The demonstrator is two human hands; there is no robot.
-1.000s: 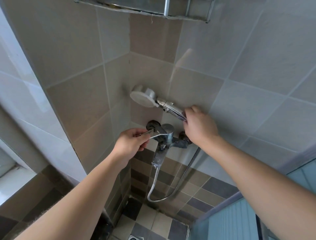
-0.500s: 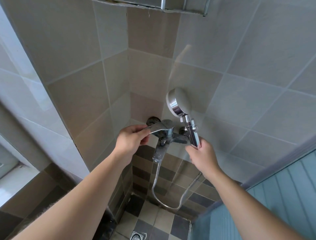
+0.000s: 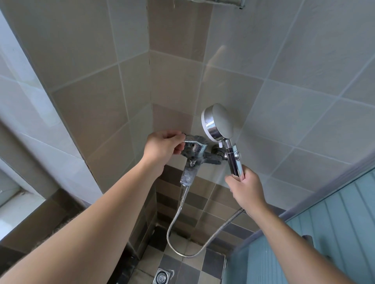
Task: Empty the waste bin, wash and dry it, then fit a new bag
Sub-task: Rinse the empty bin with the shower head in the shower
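I face a tiled shower corner. My left hand (image 3: 164,147) pinches the lever of the chrome wall tap (image 3: 194,154) from the left. My right hand (image 3: 245,186) grips the handle of the chrome shower head (image 3: 218,123), which stands upright to the right of the tap, its round face turned left. A metal hose (image 3: 182,204) loops from the tap's underside down toward the floor and back up to the handle. The waste bin is not in view.
A floor drain (image 3: 161,276) sits in the checkered tile floor below. A blue panelled partition (image 3: 328,233) stands at the right. A white sill (image 3: 14,204) lies at the left, and a metal rack edge (image 3: 219,2) shows at the top.
My right hand has taken the shower head off its spot on the wall above the tap and brought it down and right, turning it upright. My left hand has stayed on the tap lever.
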